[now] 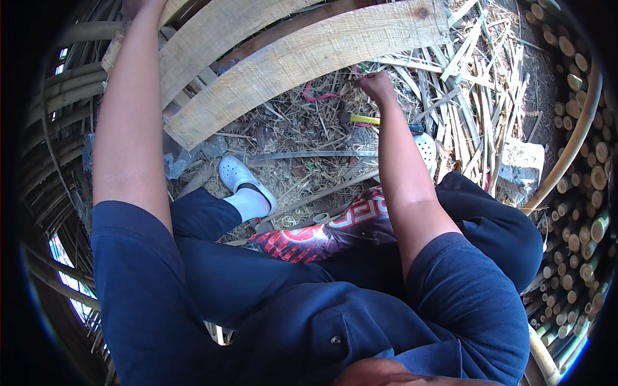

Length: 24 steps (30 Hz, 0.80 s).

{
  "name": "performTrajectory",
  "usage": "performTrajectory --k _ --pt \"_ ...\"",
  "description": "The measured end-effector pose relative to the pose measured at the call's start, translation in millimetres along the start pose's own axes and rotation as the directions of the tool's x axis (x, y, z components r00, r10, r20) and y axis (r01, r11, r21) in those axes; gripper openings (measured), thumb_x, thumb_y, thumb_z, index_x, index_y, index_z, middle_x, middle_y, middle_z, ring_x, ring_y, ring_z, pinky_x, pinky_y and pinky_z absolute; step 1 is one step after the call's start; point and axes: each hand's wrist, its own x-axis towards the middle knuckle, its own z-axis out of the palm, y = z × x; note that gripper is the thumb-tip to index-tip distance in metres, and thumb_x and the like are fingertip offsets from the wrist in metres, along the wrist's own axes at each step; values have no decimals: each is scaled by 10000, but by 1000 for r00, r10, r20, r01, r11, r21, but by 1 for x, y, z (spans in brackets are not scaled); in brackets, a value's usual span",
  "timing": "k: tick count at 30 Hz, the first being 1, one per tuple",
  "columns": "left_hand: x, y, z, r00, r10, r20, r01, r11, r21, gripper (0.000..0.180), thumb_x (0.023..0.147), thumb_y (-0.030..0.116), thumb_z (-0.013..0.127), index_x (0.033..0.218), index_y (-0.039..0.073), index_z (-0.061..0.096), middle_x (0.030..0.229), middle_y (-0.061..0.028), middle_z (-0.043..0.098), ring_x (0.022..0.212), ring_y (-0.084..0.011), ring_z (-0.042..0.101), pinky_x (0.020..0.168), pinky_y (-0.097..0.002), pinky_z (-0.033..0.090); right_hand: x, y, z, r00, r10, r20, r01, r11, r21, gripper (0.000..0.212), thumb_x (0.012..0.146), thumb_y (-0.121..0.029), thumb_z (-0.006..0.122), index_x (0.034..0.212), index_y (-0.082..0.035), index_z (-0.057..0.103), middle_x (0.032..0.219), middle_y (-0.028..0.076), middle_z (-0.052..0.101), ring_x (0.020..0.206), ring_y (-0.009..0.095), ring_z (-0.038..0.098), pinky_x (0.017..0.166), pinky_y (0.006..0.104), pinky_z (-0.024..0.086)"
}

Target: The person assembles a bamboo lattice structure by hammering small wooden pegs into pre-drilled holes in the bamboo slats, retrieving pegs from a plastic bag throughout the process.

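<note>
Right hand [373, 87] is out over the littered ground, just off the lower edge of the nearest wooden plank [309, 58], fingers curled in, but I honestly can't tell if anything's pinched in there. Left hand [134, 6] is way up at the top edge and mostly cut off, so no clue how open it is or what it's got; it's up by the ends of the boards. That nearest plank lies across the upper middle, bent-looking from the fisheye, and a second plank [222, 32] sits beyond it and runs out of the picture.

A hammer [365, 119] with a yellow handle lies just below the right hand. The forearm covers part of the handle and the head is dark and hard to make out. The right clog [426, 149] is half hidden by that same arm, while the left clog [239, 175] shows fine.

Container-wise, the red and black printed thing [302, 243] by the legs could be a sack or just cloth, and the arm and legs cover chunks of it. The clear plastic [179, 164] near the plank's left end might be a bag; can't see any contents.
</note>
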Motion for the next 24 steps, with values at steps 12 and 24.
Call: performTrajectory --k 12,24 --pt "2 2 2 1000 -1 1 1 1000 -3 517 998 439 588 1268 19 719 1261 -207 725 1190 -345 690 1025 -437 518 -15 3 76 974 -22 -228 64 982 179 227 838 -324 761 1004 -188 834 971 157 779 934 340 748 868 432 574" --pt "9 -6 6 1000 4 -23 -4 1000 -23 500 983 425 597 1278 41 720 1258 -206 727 1191 -341 692 1023 -438 519 28 -15 21 878 -357 318 390 920 -46 345 769 -368 811 972 -88 821 925 132 784 757 249 730 769 411 594"
